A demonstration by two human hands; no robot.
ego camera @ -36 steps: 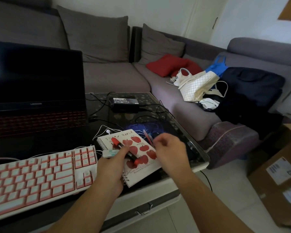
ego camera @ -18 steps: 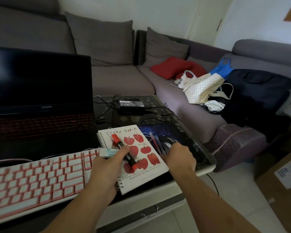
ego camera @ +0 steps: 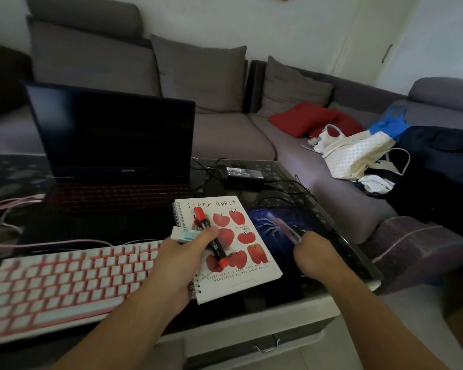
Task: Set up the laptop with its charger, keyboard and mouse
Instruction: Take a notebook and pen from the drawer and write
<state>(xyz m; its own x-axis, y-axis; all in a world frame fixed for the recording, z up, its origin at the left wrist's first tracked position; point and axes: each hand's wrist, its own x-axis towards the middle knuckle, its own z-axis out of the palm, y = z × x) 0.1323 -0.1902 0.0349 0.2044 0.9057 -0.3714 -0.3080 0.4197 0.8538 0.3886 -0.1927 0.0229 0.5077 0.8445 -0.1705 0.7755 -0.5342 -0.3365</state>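
Where the grey corner sofa (ego camera: 225,134) fills the far side of the room, a dark glass surface (ego camera: 284,172) stands in front of it and carries the listed items.

Laptop (ego camera: 112,145): black, lid open, screen dark, far left on the surface; red glow on its keys.

Keyboard (ego camera: 64,284): white with pink backlight, near left, in front of the laptop; a pink cable (ego camera: 51,244) runs along its far edge.

Mouse pad (ego camera: 278,225): dark blue print, right of the notebook.

Notebook (ego camera: 225,247): spiral-bound, white cover with red apples, between keyboard and mouse pad.

Charger (ego camera: 245,173): black brick with label, far right on the surface, black leads trailing around it.

Left hand (ego camera: 182,260): curled around a black marker (ego camera: 211,236) with red caps and a white eraser (ego camera: 183,234), held over the notebook.

Right hand (ego camera: 316,255): over the mouse pad, fingers closed on thin pens (ego camera: 284,227) that look pink and blue.

Mouse: cannot tell its place.

Sofa load, right: red cushion (ego camera: 305,118), white bag (ego camera: 356,153), dark clothing (ego camera: 439,161).
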